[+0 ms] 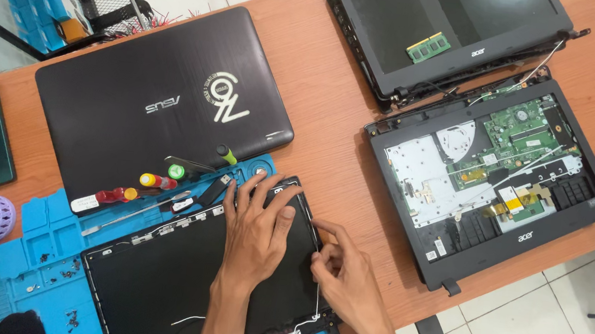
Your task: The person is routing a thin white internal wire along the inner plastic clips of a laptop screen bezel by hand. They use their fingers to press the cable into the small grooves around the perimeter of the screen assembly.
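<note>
Two hands are on the black panel [204,282] that lies flat on the blue mat [45,251] at the near edge of the table [333,104], and the only view, from your head, looks straight down on them. Your left hand [258,229] lies flat on the panel's upper right part, fingers spread and straight, gripping nothing; it looks placed there to press the panel down so it cannot slide. Your right hand [346,268] sits at the panel's right edge with thumb and fingertips pinched together on a thin white cable [317,294], which runs down that edge and curls along the bottom. The mat seems to be there to guard the panel and to keep screws [45,258] in its little wells. Screwdrivers [156,181] with red, yellow and green handles lie just beyond the panel, partly on a closed dark laptop [158,93], near your left hand. Well to the right, an opened laptop base [488,180] shows its green board, and its detached screen [452,28] lies above it with a small green memory stick [429,47] resting on the glass, apart from what you are handling.
</note>
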